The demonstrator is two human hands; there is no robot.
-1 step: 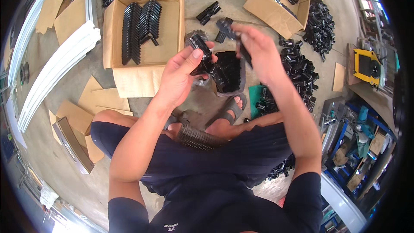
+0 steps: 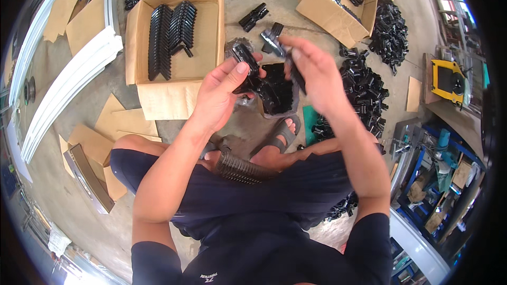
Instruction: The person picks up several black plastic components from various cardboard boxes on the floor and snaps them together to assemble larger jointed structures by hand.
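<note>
In my left hand (image 2: 215, 89) is a glossy black branched fitting (image 2: 244, 57), thumb pressed over its tube and fingers wrapped beneath. My right hand (image 2: 318, 76), a little blurred, grips a second black fitting (image 2: 272, 43), whose one arm points up and left while another hangs under the fingers. The two pieces are apart. Below and between the hands stands a dark plastic-lined tub (image 2: 292, 110) with black parts inside. Two loose fittings (image 2: 254, 17) lie on the floor beyond my hands, one partly covered by the right-hand piece.
An open carton (image 2: 131, 47) at the left holds neat rows of black fittings. Another carton (image 2: 327, 20) stands at the far right, beside large heaps of fittings (image 2: 364, 87). Flat cardboard (image 2: 119, 119) lies at the left, near white curved profiles (image 2: 68, 89). A yellow-framed object (image 2: 448, 84) stands at the right.
My right hand has shifted slightly, and the fitting in it has turned and moved a little left and down. My left hand keeps its hold nearly in place.
</note>
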